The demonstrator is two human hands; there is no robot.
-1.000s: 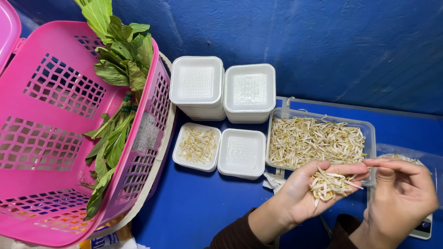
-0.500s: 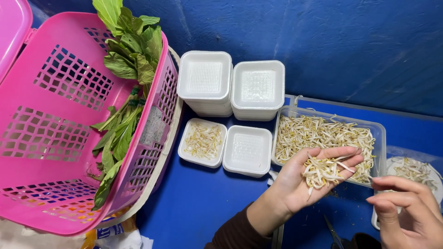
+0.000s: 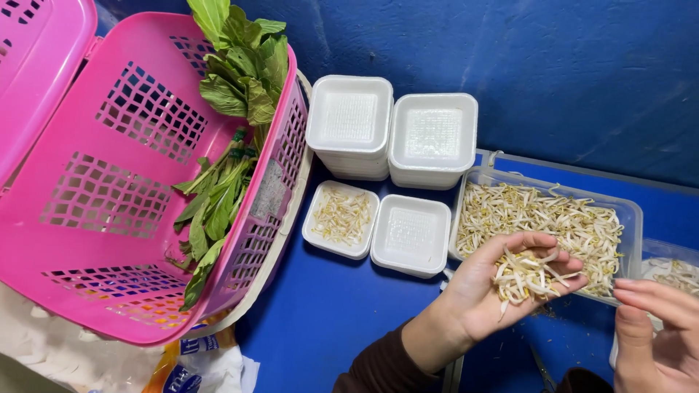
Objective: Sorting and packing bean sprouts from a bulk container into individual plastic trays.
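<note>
Sprouts (image 3: 526, 275) are lying in a loose pale heap in the left hand (image 3: 502, 287), which is cupping them palm-up, fingers curled partway around the pile, over the near edge of the clear plastic tub (image 3: 632, 212). Strands are thin, white, with yellowish tips, tangled, so their long axes are running every way (a few tails are dangling off the palm toward the viewer). Tub is rectangular, rigid-looking, holding a bigger layer of the same sprouts, its long side running left to right. Right hand (image 3: 659, 338) is sitting at the lower right corner with fingertips pinched together; cannot tell if anything is between them. Just left of the tub, two small square white foam trays are lying side by side on the blue surface (image 3: 328, 313): the sprout-filled tray (image 3: 340, 219) and the empty tray (image 3: 411, 235). Behind them two stacks of foam trays (image 3: 393, 131) are standing. Pink slotted plastic basket (image 3: 109, 189) at left is holding leafy greens (image 3: 233, 109), stems pointing down-left.
</note>
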